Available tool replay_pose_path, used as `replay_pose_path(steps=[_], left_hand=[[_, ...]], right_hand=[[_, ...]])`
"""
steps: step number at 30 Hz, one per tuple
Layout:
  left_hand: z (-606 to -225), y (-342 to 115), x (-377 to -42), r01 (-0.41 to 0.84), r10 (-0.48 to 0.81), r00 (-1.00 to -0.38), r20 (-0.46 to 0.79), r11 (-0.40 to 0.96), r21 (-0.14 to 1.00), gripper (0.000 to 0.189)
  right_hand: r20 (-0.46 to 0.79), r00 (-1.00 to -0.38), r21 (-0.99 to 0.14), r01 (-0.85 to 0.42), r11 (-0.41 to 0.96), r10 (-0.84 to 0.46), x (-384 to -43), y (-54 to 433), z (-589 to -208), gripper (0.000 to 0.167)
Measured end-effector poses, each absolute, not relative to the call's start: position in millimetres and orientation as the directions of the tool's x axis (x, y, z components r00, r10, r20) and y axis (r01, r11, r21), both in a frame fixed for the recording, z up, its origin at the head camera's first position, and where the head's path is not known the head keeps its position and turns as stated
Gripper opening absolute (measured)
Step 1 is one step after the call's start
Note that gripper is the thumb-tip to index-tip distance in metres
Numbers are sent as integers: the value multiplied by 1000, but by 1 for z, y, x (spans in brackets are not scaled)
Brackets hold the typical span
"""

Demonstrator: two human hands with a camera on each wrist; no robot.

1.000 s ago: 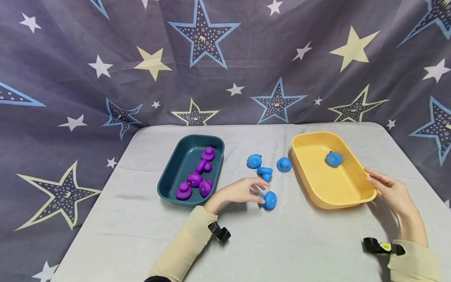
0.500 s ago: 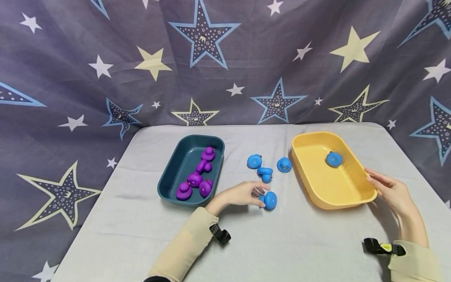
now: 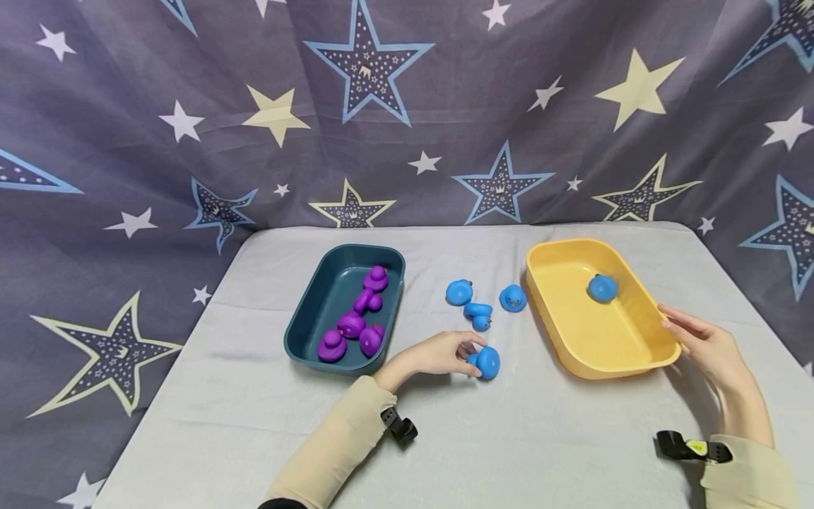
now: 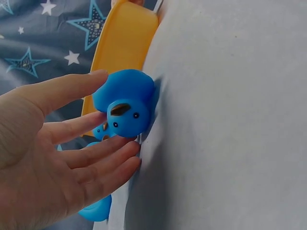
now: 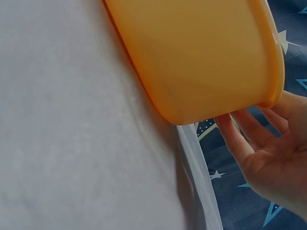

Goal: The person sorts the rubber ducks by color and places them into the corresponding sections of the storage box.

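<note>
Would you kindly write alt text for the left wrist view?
Left hand with its thumb and extended fingers on opposite sides of a blue toy duck on pale cloth; behind are a yellow tray and starry backdrop.

Five ducks (image 3: 352, 324) are lying in the left tray (image 3: 327, 297) and a lone duck (image 3: 603, 288) in the right tray (image 3: 585, 336), while four ducks (image 3: 478, 311) are resting between on the surface (image 3: 458, 445), a curtain (image 3: 407, 145) hanging behind.

A star-printed curtain (image 3: 483, 106) backed the cloth-covered table (image 3: 509, 438).
Near the table's far left corner, a teal tub (image 3: 324, 311) held five purple toy ducks (image 3: 351, 324); white, cream and blue-outlined stars (image 3: 375, 60) patterned the grey curtain beyond the far edge.
</note>
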State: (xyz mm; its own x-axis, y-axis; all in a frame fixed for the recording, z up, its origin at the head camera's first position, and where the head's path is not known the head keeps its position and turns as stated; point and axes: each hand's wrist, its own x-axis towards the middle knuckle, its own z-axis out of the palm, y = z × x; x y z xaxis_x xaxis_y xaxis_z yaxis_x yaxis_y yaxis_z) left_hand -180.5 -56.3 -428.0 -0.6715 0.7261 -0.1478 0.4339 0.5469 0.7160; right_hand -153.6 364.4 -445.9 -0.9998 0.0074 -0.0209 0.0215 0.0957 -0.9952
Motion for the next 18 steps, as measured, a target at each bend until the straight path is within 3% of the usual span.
replay_pose_path(steps=[11, 18], left_hand=[[-429, -52, -179, 444, 724, -674, -146, 555, 703, 46], [-430, -51, -180, 453, 727, -672, -140, 553, 700, 46]], right_hand=[[-14, -1000, -986, 17, 164, 19, -153, 363, -444, 30], [-7, -1000, -996, 8, 91, 10, -153, 363, -444, 29]])
